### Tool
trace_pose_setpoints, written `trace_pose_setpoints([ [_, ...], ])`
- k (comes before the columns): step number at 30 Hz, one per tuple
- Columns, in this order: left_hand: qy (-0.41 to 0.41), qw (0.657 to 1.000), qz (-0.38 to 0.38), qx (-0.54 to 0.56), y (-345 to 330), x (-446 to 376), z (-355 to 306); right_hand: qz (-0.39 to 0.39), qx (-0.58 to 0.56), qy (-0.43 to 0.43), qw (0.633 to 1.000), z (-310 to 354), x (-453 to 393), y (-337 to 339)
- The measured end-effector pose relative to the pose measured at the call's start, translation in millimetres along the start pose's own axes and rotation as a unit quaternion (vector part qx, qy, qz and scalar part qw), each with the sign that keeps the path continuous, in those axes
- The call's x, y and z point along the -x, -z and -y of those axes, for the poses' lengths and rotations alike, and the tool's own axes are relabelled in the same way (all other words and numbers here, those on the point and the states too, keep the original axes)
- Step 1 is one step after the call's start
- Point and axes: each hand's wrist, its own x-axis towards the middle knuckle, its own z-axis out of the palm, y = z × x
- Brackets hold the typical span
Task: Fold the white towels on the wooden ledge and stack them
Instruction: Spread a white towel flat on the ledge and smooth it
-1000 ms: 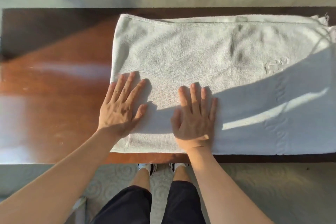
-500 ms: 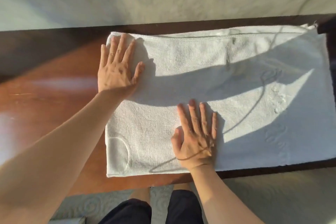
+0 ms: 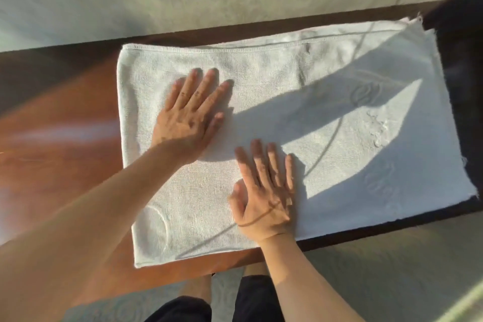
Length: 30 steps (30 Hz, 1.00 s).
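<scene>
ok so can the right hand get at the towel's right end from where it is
Probably yes. The right hand lies flat on the white towel near its front edge, and nothing sits on the cloth between it and the right end, which lies bare on the wooden ledge.

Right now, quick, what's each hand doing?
Left hand: open, palm flat, pressing on the white towel.
Right hand: open, fingers straight, pressing flat on the same towel.
</scene>
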Motion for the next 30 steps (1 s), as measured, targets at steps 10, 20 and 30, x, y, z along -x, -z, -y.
trace_pose_setpoints([
  [10, -0.376, 0.924, 0.058, -0.046, 20.0, -142.6, -36.1, 0.014, 0.001, -0.008, 1.000, 1.6, 1.3, 3.4],
  [20, -0.469, 0.880, 0.061, -0.035, 11.5, -120.1, -69.9, 0.066, 0.019, -0.011, 0.998, 3.6, 1.5, 2.8],
  [30, -0.476, 0.877, 0.062, -0.025, 10.3, -132.3, -107.8, 0.040, -0.014, -0.011, 0.999, 2.4, 4.5, 1.4],
])
